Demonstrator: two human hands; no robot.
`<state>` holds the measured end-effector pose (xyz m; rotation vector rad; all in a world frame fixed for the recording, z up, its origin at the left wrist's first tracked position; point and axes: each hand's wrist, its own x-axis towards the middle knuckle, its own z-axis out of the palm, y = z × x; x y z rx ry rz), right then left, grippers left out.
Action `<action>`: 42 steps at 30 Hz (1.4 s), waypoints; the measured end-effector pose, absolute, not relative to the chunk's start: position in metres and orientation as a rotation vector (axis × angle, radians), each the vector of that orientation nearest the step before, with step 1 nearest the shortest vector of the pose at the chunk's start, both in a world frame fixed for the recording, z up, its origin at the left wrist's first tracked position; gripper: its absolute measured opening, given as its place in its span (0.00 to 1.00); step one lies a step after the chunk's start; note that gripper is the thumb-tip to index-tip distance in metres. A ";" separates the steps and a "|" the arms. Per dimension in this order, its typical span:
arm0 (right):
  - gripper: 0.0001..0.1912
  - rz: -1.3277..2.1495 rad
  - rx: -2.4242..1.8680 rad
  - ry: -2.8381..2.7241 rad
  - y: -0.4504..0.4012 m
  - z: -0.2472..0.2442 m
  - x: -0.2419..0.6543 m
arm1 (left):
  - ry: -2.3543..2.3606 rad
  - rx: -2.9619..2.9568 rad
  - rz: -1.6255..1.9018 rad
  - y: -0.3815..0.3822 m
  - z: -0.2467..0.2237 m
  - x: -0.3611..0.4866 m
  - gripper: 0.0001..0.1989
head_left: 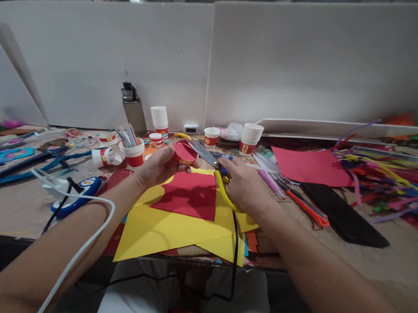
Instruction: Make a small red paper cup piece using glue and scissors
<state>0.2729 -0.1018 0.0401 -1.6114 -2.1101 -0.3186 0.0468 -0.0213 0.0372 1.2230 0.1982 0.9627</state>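
Observation:
My left hand [160,166] is closed around a small red paper cup piece [185,153], tilted so its round red face shows. In my right hand [241,183] is a pair of scissors [223,189] with yellow handles. Their metal blades point left and reach the rim of the red piece; whether they touch it I cannot tell. Below both hands lies a sheet of red foam or paper [187,198], with a curved notch in its left edge. It rests on yellow sheets [152,234] at the table's front edge.
A cup of pens [134,154], stacked paper cups [250,139] and a bottle [133,112] stand toward the back. To the right are a red sheet [313,167], an orange cutter [308,207] and a black phone [345,214]. A white cable [94,236] crosses my left forearm.

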 end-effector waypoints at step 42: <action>0.20 -0.308 -1.611 -2.089 -0.103 0.037 0.274 | 0.312 1.108 1.048 -0.027 0.044 0.059 0.33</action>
